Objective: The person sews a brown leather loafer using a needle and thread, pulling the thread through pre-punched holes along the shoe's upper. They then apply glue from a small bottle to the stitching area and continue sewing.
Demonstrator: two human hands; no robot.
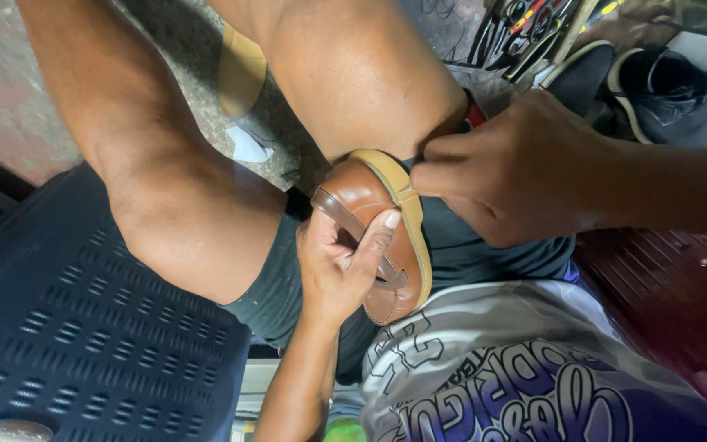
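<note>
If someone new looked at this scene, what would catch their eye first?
At centre, a brown leather shoe with a tan sole is wedged against the person's knee, the left hand gripping its upper. The right hand pinches at the sole's edge near the toe. Upper right, dark shoes and tools lie on the floor.

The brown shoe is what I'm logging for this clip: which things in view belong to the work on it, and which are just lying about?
In hand:
- brown shoe with tan sole, wedged between the knees
- left hand, gripping its upper
- right hand, pinching the sole's edge

Lying about:
- hand tools on the floor
- dark shoes
- tan sole behind the leg
- blue plastic seat
</note>
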